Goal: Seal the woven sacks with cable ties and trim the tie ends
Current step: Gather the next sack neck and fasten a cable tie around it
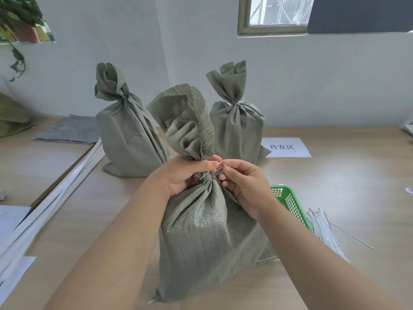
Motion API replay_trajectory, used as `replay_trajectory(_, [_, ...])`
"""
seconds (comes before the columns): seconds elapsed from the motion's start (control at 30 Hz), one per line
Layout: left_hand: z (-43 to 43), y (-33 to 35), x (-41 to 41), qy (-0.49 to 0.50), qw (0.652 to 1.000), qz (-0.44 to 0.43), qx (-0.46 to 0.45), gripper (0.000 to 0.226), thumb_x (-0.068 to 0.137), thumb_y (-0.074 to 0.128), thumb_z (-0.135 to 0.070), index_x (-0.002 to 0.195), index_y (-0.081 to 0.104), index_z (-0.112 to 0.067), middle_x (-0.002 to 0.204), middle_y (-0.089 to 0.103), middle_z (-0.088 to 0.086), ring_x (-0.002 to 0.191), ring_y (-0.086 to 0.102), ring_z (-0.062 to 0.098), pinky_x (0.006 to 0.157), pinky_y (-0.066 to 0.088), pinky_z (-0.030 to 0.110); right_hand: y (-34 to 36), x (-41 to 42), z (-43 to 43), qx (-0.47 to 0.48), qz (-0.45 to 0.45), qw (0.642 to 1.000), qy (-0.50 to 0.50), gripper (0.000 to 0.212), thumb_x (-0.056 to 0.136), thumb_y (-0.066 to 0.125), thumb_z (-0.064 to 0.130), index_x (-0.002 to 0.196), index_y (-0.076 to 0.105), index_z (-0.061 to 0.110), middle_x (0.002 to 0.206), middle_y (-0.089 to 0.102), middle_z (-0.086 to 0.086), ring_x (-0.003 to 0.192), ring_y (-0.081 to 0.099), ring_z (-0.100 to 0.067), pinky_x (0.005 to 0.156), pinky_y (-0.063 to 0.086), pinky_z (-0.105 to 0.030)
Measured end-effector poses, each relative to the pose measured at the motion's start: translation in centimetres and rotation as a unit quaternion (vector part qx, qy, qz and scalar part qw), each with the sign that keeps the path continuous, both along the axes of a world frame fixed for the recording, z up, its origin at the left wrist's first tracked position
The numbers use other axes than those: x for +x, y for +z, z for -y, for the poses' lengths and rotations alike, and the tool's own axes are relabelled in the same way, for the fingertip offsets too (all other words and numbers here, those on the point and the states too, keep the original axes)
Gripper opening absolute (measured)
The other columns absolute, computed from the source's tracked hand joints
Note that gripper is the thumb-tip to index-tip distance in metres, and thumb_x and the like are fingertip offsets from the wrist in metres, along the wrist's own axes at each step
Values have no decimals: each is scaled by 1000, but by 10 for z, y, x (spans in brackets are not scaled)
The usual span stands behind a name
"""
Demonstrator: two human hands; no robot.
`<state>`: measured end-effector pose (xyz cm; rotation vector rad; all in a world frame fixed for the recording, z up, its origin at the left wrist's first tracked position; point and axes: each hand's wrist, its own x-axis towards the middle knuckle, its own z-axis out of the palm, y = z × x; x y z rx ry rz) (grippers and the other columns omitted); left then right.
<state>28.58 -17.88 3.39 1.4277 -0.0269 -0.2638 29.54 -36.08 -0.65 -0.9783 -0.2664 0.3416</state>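
Two sacks stand at the far side of the worktop (335, 198): the far left sack (127, 135) and the far right sack (237, 128), both with necks gathered shut, though any ties on them are too small to make out. The near sack (201, 231) stands in the middle, its neck bunched in the left hand (181, 175), whose grip is clenched around it. The right hand (243, 182) pinches the white cable tie (209, 174) looped at the neck, apparently threading or tightening it. Trimming looks still to come. Spare ties (324, 229) lie near right, beside a green basket (290, 202).
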Motion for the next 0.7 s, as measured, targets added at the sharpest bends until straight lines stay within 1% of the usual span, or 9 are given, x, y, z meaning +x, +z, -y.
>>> replay_trajectory(0.07, [0,-1,1,-5,1000,-2,6,16,73,77,-11,89,77,-11,82,70,10,86,67,23,90,55,37,-1,1,-1,1,-3,1000,-8,13,85,65,-1,97,72,0,88,73,-18,66,65,-14,64,57,-21])
replay_trajectory(0.13, [2,-1,0,-9,1000,-1,12,7,75,76,-10,82,78,-12,79,69,9,82,68,21,85,57,35,-3,2,-2,3,-5,1000,-15,12,87,65,-2,98,69,-2,96,70,-25,66,65,-16,64,57,-22])
replay_trajectory(0.17, [3,-1,0,-13,1000,-1,11,4,78,75,-8,79,76,-11,78,68,9,79,68,21,83,58,33,-3,2,-3,1,-2,1000,-17,11,88,65,-3,98,69,-2,95,70,-25,66,65,-16,64,57,-23])
replay_trajectory(0.27, [4,-2,2,-13,1000,0,15,12,84,70,-3,73,71,-7,77,67,12,77,66,24,82,56,36,-5,2,-4,-16,20,999,-34,8,89,65,-3,94,71,1,84,73,-19,66,64,-18,65,57,-23])
replay_trajectory(0.37, [5,-1,3,-11,999,7,30,10,77,72,-9,70,66,-5,75,65,13,77,63,25,84,51,38,-6,2,-6,-41,54,996,-59,8,90,65,-2,95,71,0,84,73,-19,69,64,-20,67,57,-25])
replay_trajectory(0.43, [6,-1,4,-4,999,13,40,12,74,71,-10,66,63,-5,71,64,9,73,63,21,80,51,35,-6,2,-8,-55,75,993,-72,7,91,65,-3,97,69,-3,85,74,-20,71,65,-20,68,57,-25])
replay_trajectory(0.53, [6,-1,5,-1,999,12,46,15,72,69,-10,59,61,-8,66,62,6,67,62,17,71,52,30,-6,1,-10,-61,92,991,-81,8,92,63,-5,94,70,-1,83,74,-18,71,65,-20,68,57,-25])
replay_trajectory(0.63, [7,-1,6,4,999,6,46,16,70,68,-9,57,59,-8,65,61,7,64,60,16,68,49,28,-5,1,-12,-70,105,989,-83,8,93,62,-6,95,68,-4,81,74,-15,71,65,-18,67,57,-24])
replay_trajectory(0.7, [7,-1,7,9,999,1,50,16,69,68,-8,57,58,-8,65,60,7,64,60,16,69,47,29,-6,1,-12,-71,107,988,-85,7,93,61,-7,97,66,-7,81,75,-15,70,65,-18,67,57,-24])
